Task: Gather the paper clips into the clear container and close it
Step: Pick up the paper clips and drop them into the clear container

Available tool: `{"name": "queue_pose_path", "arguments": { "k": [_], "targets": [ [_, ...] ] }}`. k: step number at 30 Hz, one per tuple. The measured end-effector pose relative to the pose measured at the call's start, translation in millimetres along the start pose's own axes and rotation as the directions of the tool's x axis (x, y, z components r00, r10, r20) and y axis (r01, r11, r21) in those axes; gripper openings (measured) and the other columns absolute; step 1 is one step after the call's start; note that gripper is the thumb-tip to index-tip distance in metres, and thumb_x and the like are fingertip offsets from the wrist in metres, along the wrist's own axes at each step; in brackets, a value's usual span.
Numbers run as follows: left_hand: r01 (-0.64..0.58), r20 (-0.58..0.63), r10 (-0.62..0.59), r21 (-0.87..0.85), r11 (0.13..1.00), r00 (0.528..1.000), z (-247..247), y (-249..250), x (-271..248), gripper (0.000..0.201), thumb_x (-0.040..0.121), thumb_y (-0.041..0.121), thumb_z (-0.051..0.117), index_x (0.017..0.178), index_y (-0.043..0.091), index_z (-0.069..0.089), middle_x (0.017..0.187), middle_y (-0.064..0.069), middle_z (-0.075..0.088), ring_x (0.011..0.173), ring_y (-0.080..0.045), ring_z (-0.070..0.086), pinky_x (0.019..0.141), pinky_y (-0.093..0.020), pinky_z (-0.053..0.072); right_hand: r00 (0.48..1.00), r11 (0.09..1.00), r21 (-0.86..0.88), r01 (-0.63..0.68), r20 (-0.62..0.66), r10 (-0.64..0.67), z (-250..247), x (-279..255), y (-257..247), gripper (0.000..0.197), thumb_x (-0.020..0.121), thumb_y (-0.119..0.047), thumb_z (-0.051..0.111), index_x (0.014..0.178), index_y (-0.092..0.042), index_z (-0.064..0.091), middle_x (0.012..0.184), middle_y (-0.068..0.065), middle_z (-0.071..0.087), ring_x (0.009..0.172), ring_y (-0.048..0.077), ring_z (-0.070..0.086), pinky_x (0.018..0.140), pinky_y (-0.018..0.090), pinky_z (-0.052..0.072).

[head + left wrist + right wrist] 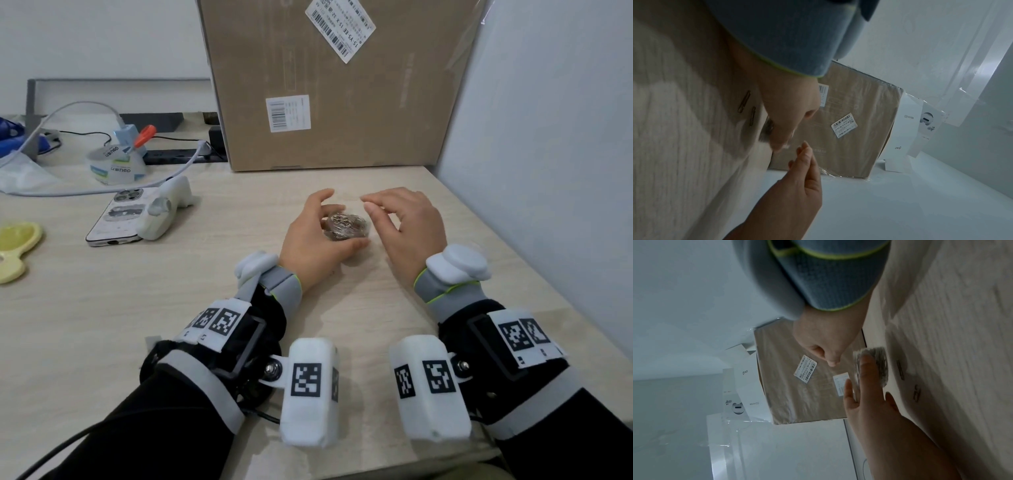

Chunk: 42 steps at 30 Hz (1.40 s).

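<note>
A small round clear container (349, 228), packed with metal paper clips, sits on the pale wooden table (171, 308). My left hand (337, 219) curls round it, thumb on the near side and fingers over the far rim. My right hand (373, 209) hovers just right of it with its fingers loosely bent, and I see nothing held in it. In the left wrist view two loose paper clips (744, 101) lie on the table beside my left hand (785, 139). The right wrist view shows the container (879, 363) and loose clips (900, 369) next to it.
A big cardboard box (335, 85) stands right behind the container, and a white wall panel (548, 137) closes the right side. To the left lie a phone (120, 219) with a white holder, tape rolls (116, 164), cables and a yellow dish (17, 246).
</note>
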<state>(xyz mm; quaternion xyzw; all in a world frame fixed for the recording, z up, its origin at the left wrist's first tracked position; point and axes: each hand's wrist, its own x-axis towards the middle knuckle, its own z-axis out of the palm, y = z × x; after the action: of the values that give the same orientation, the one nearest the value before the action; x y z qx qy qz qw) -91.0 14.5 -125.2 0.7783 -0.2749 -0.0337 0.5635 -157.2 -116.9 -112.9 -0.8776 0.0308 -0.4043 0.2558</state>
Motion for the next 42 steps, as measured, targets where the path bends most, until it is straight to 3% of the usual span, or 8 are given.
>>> {"name": "queue_pose_path", "arguments": {
  "k": [2,4,8,18,27,33,38,42],
  "targets": [
    [0.039,-0.132,-0.04,-0.013,0.999,0.99,-3,-1,2,0.082,0.068,0.028,0.083,0.135,0.025,0.037,0.121,0.008,0.059,0.105,-0.011,0.06,0.096,-0.029,0.047,0.993,0.992,0.034,-0.118,0.006,0.118,0,-1,0,0.016,0.09,-0.024,0.057,0.095,-0.016,0.07,0.096,0.001,0.066,0.078,0.016,0.055,0.073,0.019,0.036],
    [0.088,-0.271,-0.084,0.0,0.996,0.959,-8,-4,4,0.077,0.069,0.03,0.08,0.133,0.025,0.038,0.121,0.008,0.059,0.106,-0.014,0.06,0.094,-0.029,0.046,0.967,0.981,-0.022,-0.195,0.16,0.196,3,-2,2,0.014,0.088,-0.027,0.059,0.093,-0.019,0.069,0.094,0.0,0.063,0.079,0.014,0.054,0.073,0.02,0.036],
    [0.169,-0.386,-0.144,0.03,0.985,0.911,-13,-8,8,0.073,0.072,0.033,0.076,0.133,0.023,0.038,0.125,0.008,0.058,0.111,-0.014,0.057,0.086,-0.021,0.038,0.846,0.959,-0.186,-0.216,0.455,0.279,8,-6,4,0.02,0.084,-0.035,0.062,0.1,-0.024,0.069,0.095,-0.007,0.055,0.095,0.015,0.052,0.082,0.029,0.04],
    [0.15,-0.363,-0.127,0.036,0.988,0.923,-12,-6,7,0.073,0.072,0.032,0.077,0.133,0.022,0.038,0.123,0.008,0.058,0.107,-0.013,0.057,0.083,-0.018,0.037,0.818,0.976,-0.186,-0.117,0.54,0.201,19,-7,-10,0.011,0.085,-0.028,0.061,0.093,-0.02,0.062,0.091,-0.006,0.045,0.101,0.021,0.046,0.089,0.037,0.041],
    [0.143,-0.341,-0.126,0.026,0.989,0.932,-11,-5,6,0.072,0.071,0.032,0.078,0.132,0.022,0.04,0.122,0.008,0.058,0.106,-0.014,0.058,0.088,-0.023,0.041,0.752,0.954,-0.282,-0.101,0.606,0.259,18,-3,-12,0.009,0.09,-0.029,0.056,0.086,-0.021,0.056,0.093,-0.003,0.045,0.101,0.021,0.046,0.091,0.038,0.041],
    [0.147,-0.339,-0.13,0.023,0.989,0.932,-11,-5,6,0.072,0.071,0.033,0.078,0.131,0.023,0.04,0.122,0.009,0.058,0.107,-0.012,0.057,0.087,-0.021,0.04,0.798,0.963,-0.211,-0.168,0.545,0.259,13,-4,-11,0.01,0.085,-0.024,0.062,0.079,-0.023,0.054,0.089,-0.004,0.052,0.086,0.017,0.051,0.082,0.035,0.044],
    [0.147,-0.342,-0.134,0.014,0.989,0.93,-12,-5,6,0.072,0.071,0.033,0.078,0.132,0.023,0.039,0.122,0.009,0.058,0.106,-0.011,0.057,0.084,-0.019,0.037,0.839,0.968,-0.167,-0.189,0.484,0.247,10,-4,-10,0.009,0.086,-0.02,0.059,0.079,-0.025,0.056,0.089,-0.003,0.058,0.088,0.018,0.054,0.082,0.036,0.045],
    [0.143,-0.344,-0.131,0.01,0.99,0.93,-12,-4,6,0.072,0.071,0.033,0.078,0.132,0.023,0.04,0.122,0.008,0.058,0.105,-0.011,0.057,0.084,-0.019,0.038,0.822,0.967,-0.181,-0.179,0.513,0.248,7,-4,-10,0.011,0.081,-0.029,0.066,0.089,-0.022,0.062,0.088,-0.004,0.055,0.083,0.015,0.052,0.08,0.033,0.045]
  ]
}}
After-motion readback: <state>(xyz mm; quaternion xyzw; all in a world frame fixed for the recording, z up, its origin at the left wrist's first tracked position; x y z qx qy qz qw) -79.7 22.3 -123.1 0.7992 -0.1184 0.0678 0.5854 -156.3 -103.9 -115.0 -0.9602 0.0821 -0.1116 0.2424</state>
